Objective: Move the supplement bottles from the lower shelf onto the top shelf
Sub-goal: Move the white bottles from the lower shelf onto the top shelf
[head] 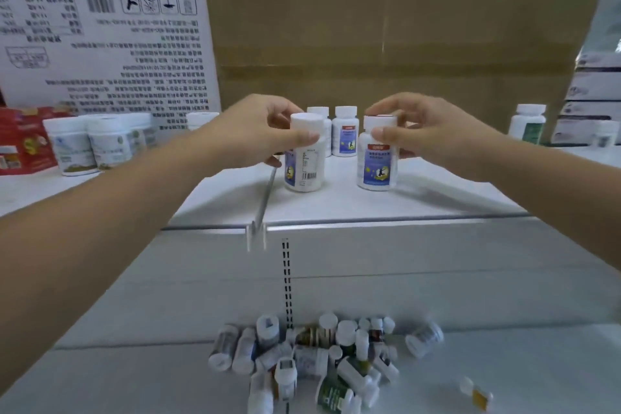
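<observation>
1. Left grip (258, 131): thumb and fingers are curling round the white cap and shoulder of the barcode-facing bottle (304, 165). The bottle is standing upright with its base down on the top shelf (336, 208).
2. Right grip (426, 131): thumb and fingers are closing round the cap and neck of the front-facing bottle (378, 165), which is white with a blue label. It is standing upright on the same shelf, beside the left grip's bottle, with a gap between the two.
3. Two matching bottles (344, 131) are standing behind and between the grips, in front of the brown cardboard box (403, 27).
4. Clear divider strip (265, 198): it is running from under the left grip toward the front edge of the shelf.
5. Pile of mixed supplement bottles (319, 356): it is lying well below both grips on the lower shelf (134, 380), most bottles on their sides.
   - A stray bottle (423, 339) is lying just right of the pile.
   - A small yellow-labelled bottle (477, 393) is lying further right.
6. Left of the left grip: green-labelled jars (74, 148) are standing in a group.
   - A red carton (23, 141) is sitting beyond them.
   - A white printed carton (100, 44) is standing behind, its print upside down.
7. Right of the right grip: a green-labelled bottle (527, 124) is standing well apart, and stacked white boxes (594, 94) are sitting beyond it.
</observation>
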`<state>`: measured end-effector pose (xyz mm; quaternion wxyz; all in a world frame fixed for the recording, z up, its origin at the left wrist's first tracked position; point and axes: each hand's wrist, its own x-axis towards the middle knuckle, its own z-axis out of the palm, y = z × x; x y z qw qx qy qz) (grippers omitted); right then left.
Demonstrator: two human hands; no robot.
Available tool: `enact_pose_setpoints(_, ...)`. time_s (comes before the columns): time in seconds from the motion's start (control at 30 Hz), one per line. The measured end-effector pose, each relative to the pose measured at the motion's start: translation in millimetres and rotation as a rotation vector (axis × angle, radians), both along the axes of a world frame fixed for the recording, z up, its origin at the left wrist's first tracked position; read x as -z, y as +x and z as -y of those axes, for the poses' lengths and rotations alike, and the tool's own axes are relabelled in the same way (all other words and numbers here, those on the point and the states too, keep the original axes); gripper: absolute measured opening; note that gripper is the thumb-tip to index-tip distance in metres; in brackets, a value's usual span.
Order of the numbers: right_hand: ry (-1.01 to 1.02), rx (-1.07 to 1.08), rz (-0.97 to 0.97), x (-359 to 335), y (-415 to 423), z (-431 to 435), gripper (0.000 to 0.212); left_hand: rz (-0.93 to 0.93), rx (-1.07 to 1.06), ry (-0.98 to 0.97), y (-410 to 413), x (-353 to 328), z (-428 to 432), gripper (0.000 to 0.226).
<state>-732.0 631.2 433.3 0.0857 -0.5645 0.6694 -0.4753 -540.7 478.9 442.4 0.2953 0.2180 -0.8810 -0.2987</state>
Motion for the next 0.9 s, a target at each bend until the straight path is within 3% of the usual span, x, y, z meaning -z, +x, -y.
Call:
enact_pose_setpoints(0.17,0.181,-0.086,-0.214,-14.0,-30.1,19.5,0.053,0.042,0.042,-0.031,-24.7,-0.6,20.5,0.037)
enact_pose_setpoints(0.4,0.189,-0.013,-0.455,-14.2,-53.0,57.2,0.060,0.130,-0.027,-0.253,-57.2,-2.2,45.4,0.055)
enact_pose_setpoints(0.77,0.058,0.049,-0.430,3.9,-70.9,79.1,0.053,0.052,-0.119,-0.249,-79.7,19.1,69.7,0.071)
enact_pose_setpoints(0.9,0.021,0.089,-0.404,10.4,-72.7,82.7,0.055,0.060,-0.153,-0.220,-82.4,26.5,71.2,0.065)
